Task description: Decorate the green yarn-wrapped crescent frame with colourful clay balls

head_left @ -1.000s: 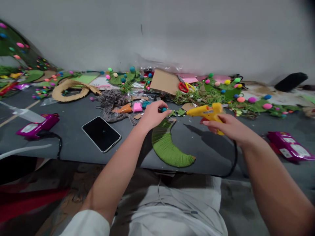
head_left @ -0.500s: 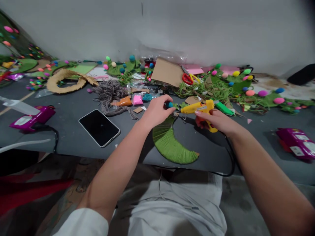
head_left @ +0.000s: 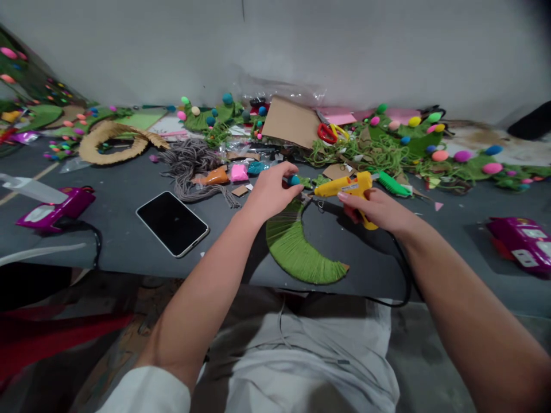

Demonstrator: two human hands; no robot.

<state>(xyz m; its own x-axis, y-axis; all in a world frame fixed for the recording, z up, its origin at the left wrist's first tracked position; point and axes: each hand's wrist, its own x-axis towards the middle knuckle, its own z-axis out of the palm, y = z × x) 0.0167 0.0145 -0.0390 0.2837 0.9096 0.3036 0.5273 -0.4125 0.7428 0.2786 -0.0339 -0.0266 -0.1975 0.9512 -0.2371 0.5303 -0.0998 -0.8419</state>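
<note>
A crescent wrapped in green yarn (head_left: 297,246) lies on the table at the near edge, its lower tip showing bare brown cardboard. My left hand (head_left: 275,192) is over its upper tip, thumb and fingers pinched around a blue pompom (head_left: 293,180). In my right hand (head_left: 372,206) is a yellow glue gun (head_left: 340,186), its nozzle pointing left, close to my left fingertips and the crescent's upper end. My left hand partly hides that end. Small green pieces (head_left: 312,182) lie just behind the nozzle.
A phone (head_left: 172,223) lies left of my forearm, near grey yarn (head_left: 189,163). Behind are cardboard (head_left: 290,121), scissors (head_left: 328,133), green yarn scraps (head_left: 365,146) and a green brush-like item (head_left: 394,183). Purple devices stand left (head_left: 55,209) and right (head_left: 520,244). A black cord (head_left: 404,269) trails from the gun.
The view has shifted slightly. Both hands keep nearly the same places, the glue gun's nozzle still beside my left fingertips. Less red shows under my right fingers.
</note>
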